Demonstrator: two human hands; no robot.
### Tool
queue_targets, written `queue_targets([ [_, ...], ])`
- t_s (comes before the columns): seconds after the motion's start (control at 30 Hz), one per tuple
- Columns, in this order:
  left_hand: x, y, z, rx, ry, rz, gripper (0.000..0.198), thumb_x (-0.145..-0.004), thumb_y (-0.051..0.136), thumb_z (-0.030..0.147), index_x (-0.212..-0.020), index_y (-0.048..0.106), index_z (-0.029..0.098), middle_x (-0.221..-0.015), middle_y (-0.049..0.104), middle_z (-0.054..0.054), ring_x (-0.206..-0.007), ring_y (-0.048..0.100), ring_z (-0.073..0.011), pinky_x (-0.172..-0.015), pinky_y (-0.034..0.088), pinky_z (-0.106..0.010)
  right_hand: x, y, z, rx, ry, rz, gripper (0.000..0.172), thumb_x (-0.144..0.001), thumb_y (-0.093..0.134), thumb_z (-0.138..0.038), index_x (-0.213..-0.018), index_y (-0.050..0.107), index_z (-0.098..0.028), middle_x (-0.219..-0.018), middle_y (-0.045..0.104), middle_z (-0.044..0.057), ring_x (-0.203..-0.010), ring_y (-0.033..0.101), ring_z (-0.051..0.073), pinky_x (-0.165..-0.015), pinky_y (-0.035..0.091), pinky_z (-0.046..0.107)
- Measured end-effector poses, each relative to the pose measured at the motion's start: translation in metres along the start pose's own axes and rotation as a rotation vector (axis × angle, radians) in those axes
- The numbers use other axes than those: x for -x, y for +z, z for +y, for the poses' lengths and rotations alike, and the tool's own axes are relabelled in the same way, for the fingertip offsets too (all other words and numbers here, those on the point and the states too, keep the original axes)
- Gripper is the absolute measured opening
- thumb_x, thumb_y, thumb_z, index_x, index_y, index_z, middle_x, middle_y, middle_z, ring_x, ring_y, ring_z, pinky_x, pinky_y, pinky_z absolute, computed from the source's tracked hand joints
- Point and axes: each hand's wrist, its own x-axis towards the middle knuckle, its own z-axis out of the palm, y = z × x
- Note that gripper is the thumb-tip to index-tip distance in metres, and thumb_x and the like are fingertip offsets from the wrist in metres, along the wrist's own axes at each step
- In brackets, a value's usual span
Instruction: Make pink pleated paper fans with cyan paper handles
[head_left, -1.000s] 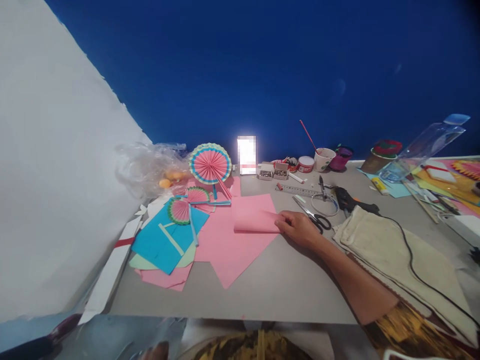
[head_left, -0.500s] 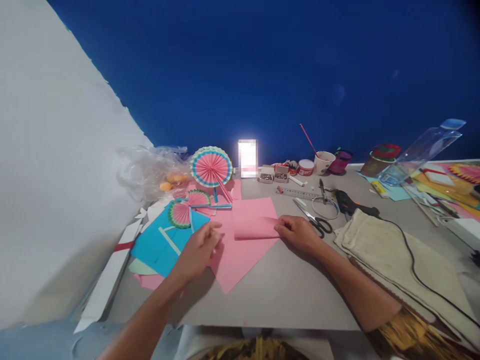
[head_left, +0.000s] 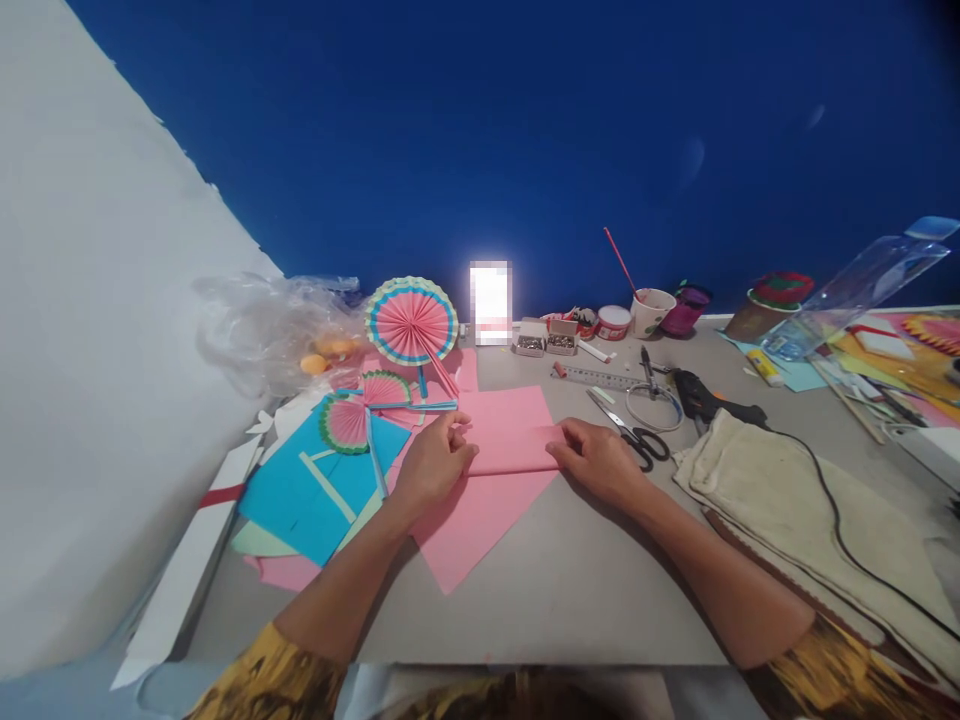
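A folded sheet of pink paper point(head_left: 510, 450) lies in front of me, its fold toward the table's front edge. My left hand point(head_left: 437, 458) pinches the paper's left end between thumb and fingers. At the right end, my right hand point(head_left: 592, 455) grips it the same way. Beneath it rests another pink sheet point(head_left: 465, 530), one corner pointing toward me. Beside my left hand is a blue sheet point(head_left: 300, 500) with small pleated paper fans point(head_left: 349, 420) on it. A round pleated fan point(head_left: 411, 320) in pink, blue and pale green stands behind.
Right of my right hand lie scissors point(head_left: 637, 435), a metal ruler point(head_left: 600, 378) and a glue gun point(head_left: 712, 398) whose cord crosses a folded cloth point(head_left: 810, 520). Along the wall stand a paper cup point(head_left: 651, 315) and pin boxes point(head_left: 531, 340). A plastic bottle point(head_left: 862, 290) leans at right.
My left hand has moved right and closed on the folded paper's left end. The fold now looks flatter. My right hand keeps its hold on the other end.
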Motion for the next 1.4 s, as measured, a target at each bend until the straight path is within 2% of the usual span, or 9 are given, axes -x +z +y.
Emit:
queue_targets([
  [0.27, -0.0003, -0.0023, -0.0019, -0.021, -0.021, -0.114, 0.039, -0.076, 0.06, 0.021, -0.115, 0.059, 0.018, -0.06, 0.06, 0.008, -0.062, 0.058, -0.0157, -0.068, 0.043, -0.029, 0.003, -0.0018, -0.0039, 0.026, 0.015, -0.027, 0.018, -0.085, 0.058, -0.036, -0.073, 0.054, -0.022, -0.064, 0.056, -0.004, -0.061, 0.048, 0.014, -0.058, 0.025, 0.026],
  [0.47, 0.0024, -0.0018, -0.0006, -0.083, -0.033, -0.109, 0.038, -0.076, 0.059, 0.02, -0.114, 0.06, 0.02, -0.063, 0.06, 0.008, -0.064, 0.059, -0.0156, -0.065, 0.041, -0.029, 0.0034, -0.0033, -0.0055, 0.032, 0.011, -0.057, 0.012, -0.085, 0.06, -0.034, -0.083, 0.062, -0.022, -0.069, 0.061, -0.004, -0.065, 0.052, 0.015, -0.06, 0.026, 0.026],
  [0.67, 0.0043, -0.0017, 0.0021, -0.149, -0.021, -0.09, 0.037, -0.077, 0.059, 0.02, -0.114, 0.062, 0.02, -0.069, 0.061, 0.006, -0.067, 0.06, -0.0155, -0.063, 0.04, -0.028, 0.0034, -0.0023, -0.004, 0.037, 0.015, -0.064, 0.013, -0.084, 0.062, -0.032, -0.091, 0.066, -0.021, -0.073, 0.065, -0.003, -0.068, 0.056, 0.016, -0.061, 0.028, 0.026],
  [1.4, 0.0063, -0.0028, 0.0034, -0.22, -0.021, -0.117, 0.039, -0.078, 0.059, 0.019, -0.117, 0.064, 0.023, -0.076, 0.062, 0.004, -0.071, 0.059, -0.0164, -0.061, 0.039, -0.028, 0.0043, -0.0061, -0.0061, 0.056, 0.007, -0.103, 0.019, -0.083, 0.065, -0.029, -0.1, 0.068, -0.021, -0.077, 0.067, -0.003, -0.07, 0.057, 0.016, -0.063, 0.03, 0.026],
])
